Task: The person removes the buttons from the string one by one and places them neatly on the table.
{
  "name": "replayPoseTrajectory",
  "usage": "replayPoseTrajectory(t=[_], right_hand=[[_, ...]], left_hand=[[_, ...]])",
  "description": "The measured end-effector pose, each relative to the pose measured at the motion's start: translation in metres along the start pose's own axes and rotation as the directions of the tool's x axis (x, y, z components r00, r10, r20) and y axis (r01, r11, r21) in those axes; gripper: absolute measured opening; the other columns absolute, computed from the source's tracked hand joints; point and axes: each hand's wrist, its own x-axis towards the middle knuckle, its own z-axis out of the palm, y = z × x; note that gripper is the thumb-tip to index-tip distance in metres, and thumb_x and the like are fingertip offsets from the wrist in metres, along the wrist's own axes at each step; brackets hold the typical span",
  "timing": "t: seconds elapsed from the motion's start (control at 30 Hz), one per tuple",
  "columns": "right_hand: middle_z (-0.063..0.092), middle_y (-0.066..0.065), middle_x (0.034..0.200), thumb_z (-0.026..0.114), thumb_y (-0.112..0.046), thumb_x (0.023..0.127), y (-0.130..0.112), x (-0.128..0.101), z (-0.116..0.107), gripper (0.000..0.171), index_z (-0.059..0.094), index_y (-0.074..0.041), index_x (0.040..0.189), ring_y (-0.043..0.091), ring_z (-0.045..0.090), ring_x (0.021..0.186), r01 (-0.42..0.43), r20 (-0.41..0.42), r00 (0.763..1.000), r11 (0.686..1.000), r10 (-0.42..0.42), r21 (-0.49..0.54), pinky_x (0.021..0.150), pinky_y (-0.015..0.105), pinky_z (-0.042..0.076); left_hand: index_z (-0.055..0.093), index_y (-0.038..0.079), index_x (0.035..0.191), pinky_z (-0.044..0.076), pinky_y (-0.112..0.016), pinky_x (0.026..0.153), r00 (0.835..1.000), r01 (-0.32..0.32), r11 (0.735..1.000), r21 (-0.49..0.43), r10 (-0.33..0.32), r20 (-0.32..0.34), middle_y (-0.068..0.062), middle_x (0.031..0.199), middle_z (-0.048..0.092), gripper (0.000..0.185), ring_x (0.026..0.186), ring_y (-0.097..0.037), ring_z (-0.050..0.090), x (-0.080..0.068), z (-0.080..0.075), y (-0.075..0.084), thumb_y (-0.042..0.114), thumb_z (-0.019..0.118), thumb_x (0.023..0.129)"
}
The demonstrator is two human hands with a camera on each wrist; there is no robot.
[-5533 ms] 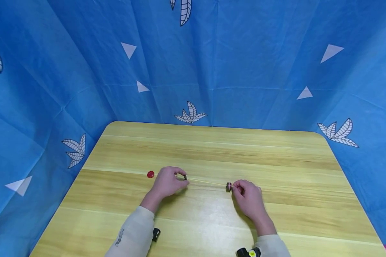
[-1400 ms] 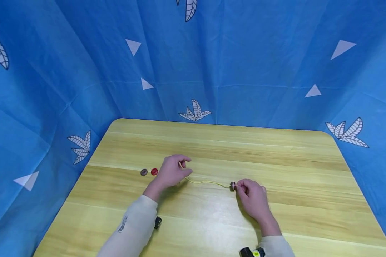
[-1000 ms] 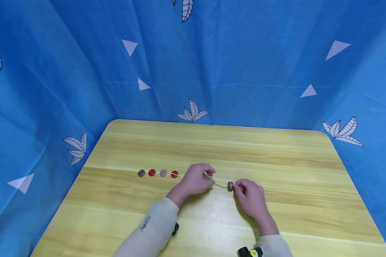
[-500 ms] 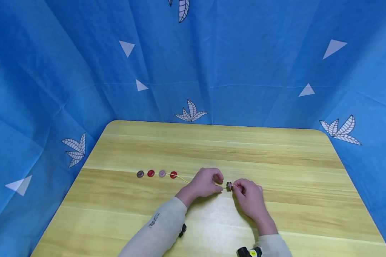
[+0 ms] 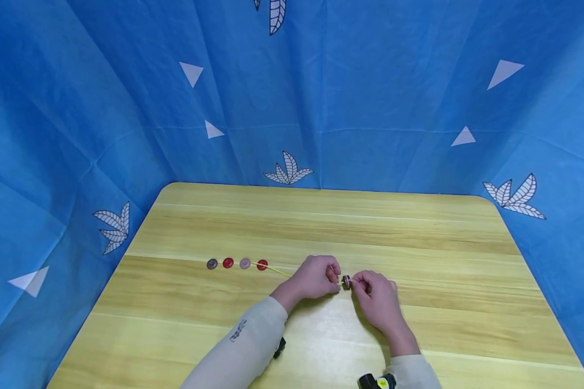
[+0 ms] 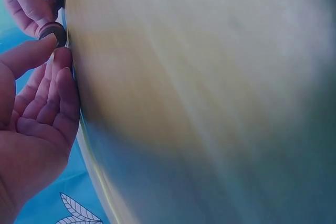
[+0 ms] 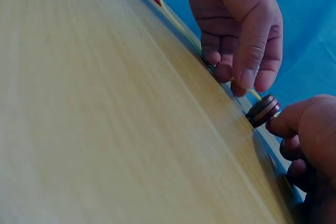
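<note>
Four loose buttons lie in a row on the wooden table (image 5: pixel 418 243), at about nine o'clock from the hands: a grey button (image 5: pixel 212 263), a red button (image 5: pixel 228 262), a pinkish button (image 5: pixel 245 263) and a second red button (image 5: pixel 262 265), each apart from its neighbour. One thin yellow cord (image 5: pixel 274 268) runs from the last red one toward the left hand (image 5: pixel 316 276). One small stack of buttons (image 5: pixel 346 281), dark discs pressed face to face with a lighter band between them, stands on edge on the cord, near the table's middle. The right hand (image 5: pixel 377 294), at three o'clock of the stack, pinches it with curled fingertips. The left hand, at nine o'clock and just beside the stack, has thumb and forefinger closed on the cord. Blue patterned cloth (image 5: pixel 292 92) hangs around the table.
</note>
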Motion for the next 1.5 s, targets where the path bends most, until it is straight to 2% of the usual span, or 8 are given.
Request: replayPoseTrajectory(t=[0.13, 0.33, 0.6, 0.9, 1.17, 1.5], right_hand=[[0.047, -0.015, 0.063, 0.071, -0.005, 0.089, 0.000, 0.000, -0.001, 0.016, 0.067, -0.018, 0.081, 0.009, 0.045, 0.060, 0.003, -0.001, 1.000, 1.000, -0.003, 0.002, 0.076, 0.040, 0.030], [0.048, -0.014, 0.064, 0.071, -0.006, 0.090, 0.001, 0.000, -0.001, 0.016, 0.067, -0.019, 0.082, 0.009, 0.045, 0.059, 0.006, 0.002, 1.000, 1.000, -0.006, 0.023, 0.077, 0.040, 0.028], [0.048, -0.014, 0.063, 0.071, -0.006, 0.091, 0.002, 0.000, -0.001, 0.015, 0.067, -0.018, 0.083, 0.009, 0.045, 0.057, 0.013, -0.011, 1.000, 0.996, -0.013, 0.083, 0.077, 0.040, 0.028], [0.049, -0.012, 0.063, 0.070, -0.005, 0.092, 0.003, 0.000, -0.001, 0.016, 0.066, -0.018, 0.083, 0.010, 0.046, 0.058, 0.008, -0.025, 1.000, 0.989, -0.005, 0.145, 0.078, 0.039, 0.027], [0.048, -0.012, 0.063, 0.070, -0.006, 0.091, 0.003, 0.000, -0.001, 0.016, 0.065, -0.019, 0.083, 0.011, 0.046, 0.057, -0.003, -0.029, 1.000, 0.989, 0.007, 0.150, 0.078, 0.039, 0.027], [0.046, -0.014, 0.062, 0.071, -0.007, 0.091, 0.002, 0.001, -0.001, 0.016, 0.066, -0.019, 0.083, 0.009, 0.045, 0.057, 0.002, -0.013, 1.000, 0.996, -0.001, 0.088, 0.078, 0.039, 0.028]], left_hand=[[0.065, 0.005, 0.098, 0.048, -0.021, 0.070, 1.000, 0.003, 1.000, 0.002, -0.003, 0.000, 0.008, 0.073, 0.060, 0.031, 0.065, -0.005, 0.056, 0.001, 0.002, 0.002, 0.004, 0.086, 0.075], [0.067, 0.006, 0.098, 0.046, -0.020, 0.066, 1.000, -0.011, 1.000, 0.005, 0.011, -0.014, 0.005, 0.072, 0.058, 0.036, 0.063, -0.005, 0.052, 0.002, 0.004, 0.003, 0.006, 0.091, 0.070], [0.073, 0.009, 0.099, 0.044, -0.020, 0.060, 0.999, -0.009, 0.998, 0.062, 0.012, -0.053, 0.008, 0.067, 0.053, 0.030, 0.058, -0.005, 0.047, 0.002, 0.004, 0.007, 0.017, 0.090, 0.075], [0.077, 0.012, 0.100, 0.040, -0.020, 0.057, 0.997, -0.024, 0.995, 0.095, 0.030, -0.064, 0.008, 0.064, 0.050, 0.025, 0.056, -0.004, 0.043, 0.001, 0.003, 0.012, 0.017, 0.088, 0.078], [0.074, 0.009, 0.102, 0.042, -0.020, 0.059, 0.996, -0.029, 0.995, 0.094, 0.036, -0.077, 0.008, 0.066, 0.052, 0.025, 0.057, -0.004, 0.046, -0.001, 0.004, 0.009, 0.015, 0.086, 0.081], [0.070, 0.007, 0.106, 0.045, -0.021, 0.063, 0.998, 0.014, 0.999, 0.039, -0.012, -0.057, 0.007, 0.069, 0.055, 0.027, 0.060, -0.005, 0.050, -0.005, 0.001, 0.003, 0.011, 0.083, 0.083]])
